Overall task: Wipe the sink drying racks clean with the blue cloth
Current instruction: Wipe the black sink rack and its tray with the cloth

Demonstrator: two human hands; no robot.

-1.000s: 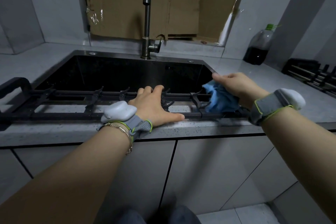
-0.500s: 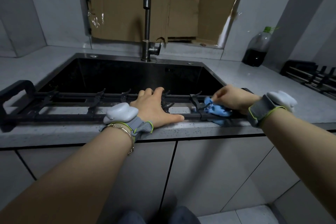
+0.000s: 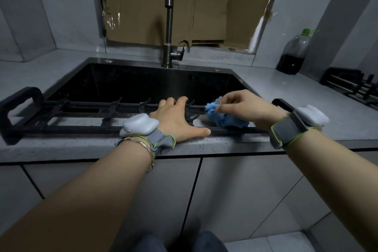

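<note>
Head view: the left hand lies palm down across the black drying rack, fingers spread and nearly straight, fingertips reaching the far rail and thumb stretched along the near rail; it grips nothing. The right hand has its fingers curled and pinches the bunched blue cloth, which sits on the rack's right portion, just beside the left thumb. Both wrists carry a grey strap with a white device. The rack spans the front edge of the dark sink, its looped handle resting on the table at left. A grey speckled table surrounds the sink. A steel faucet rises behind the basin, in front of cardboard covering the wall opening. A bottle of dark liquid with a green cap stands at the far right corner, and a second rack lies on the table at the right edge. Pale cabinet doors sit below.
</note>
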